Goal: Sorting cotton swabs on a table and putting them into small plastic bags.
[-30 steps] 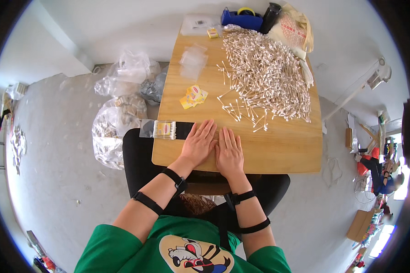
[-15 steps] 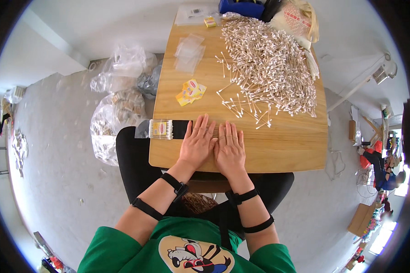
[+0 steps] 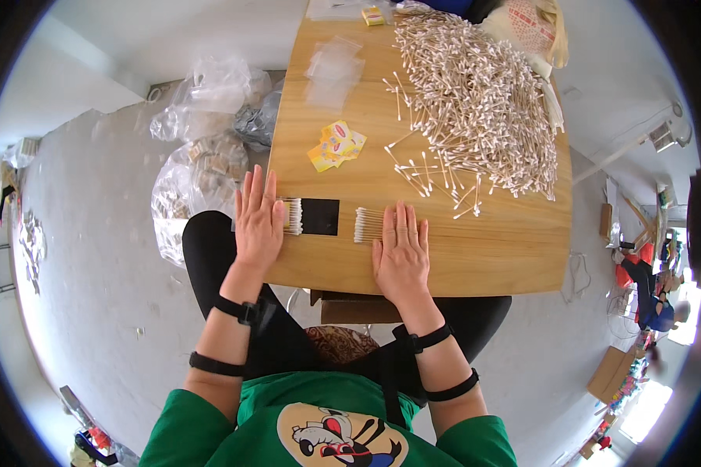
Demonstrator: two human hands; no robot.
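My left hand [image 3: 257,226] lies flat, fingers stretched out, over a packet of cotton swabs [image 3: 294,216] at the table's left edge; only the packet's right end shows. Beside it, a black rectangle [image 3: 320,217] sits on the wood. To the right of that is a row of loose cotton swabs [image 3: 368,225], laid side by side with white tips pointing left. My right hand [image 3: 402,245] rests flat across the right part of this row, hiding the other ends. Yellow printed cards [image 3: 336,145] lie farther back on the table.
A large heap of cotton swabs [image 3: 483,109] covers the table's far right, with stray swabs at its near edge. Clear plastic bags [image 3: 335,74] lie at the back left. A cloth sack [image 3: 526,31] stands behind the heap. Filled plastic bags [image 3: 175,194] sit on the floor at left.
My left hand has moved left, off the middle and onto the packet. My right hand has shifted slightly right, uncovering the row's left ends. The view has shifted a little.
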